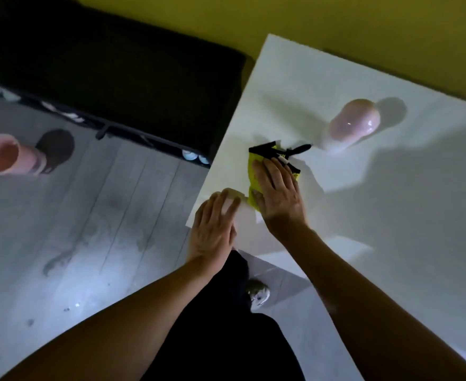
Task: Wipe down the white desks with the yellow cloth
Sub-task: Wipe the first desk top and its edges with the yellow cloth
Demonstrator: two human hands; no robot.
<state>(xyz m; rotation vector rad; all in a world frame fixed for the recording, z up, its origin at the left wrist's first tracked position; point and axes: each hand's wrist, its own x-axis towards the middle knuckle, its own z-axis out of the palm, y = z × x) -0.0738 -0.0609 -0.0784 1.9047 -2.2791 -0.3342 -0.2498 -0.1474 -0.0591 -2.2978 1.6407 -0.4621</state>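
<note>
Yellow cloth (255, 171) black-edged, crumpled, under flat right hand (280, 192)

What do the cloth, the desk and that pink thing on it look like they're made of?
Cloth: soft yellow fabric with black trim, crumpling under the hand. Desk: probably white laminate, smooth with a soft sheen. Pink thing: glossy, with bright highlights; glazed ceramic or plastic.

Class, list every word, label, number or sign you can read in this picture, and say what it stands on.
None can be read.
White marks on the dark shelf edge: too blurred to read.
Cloth, desk, pink cup: no text shows.
</note>
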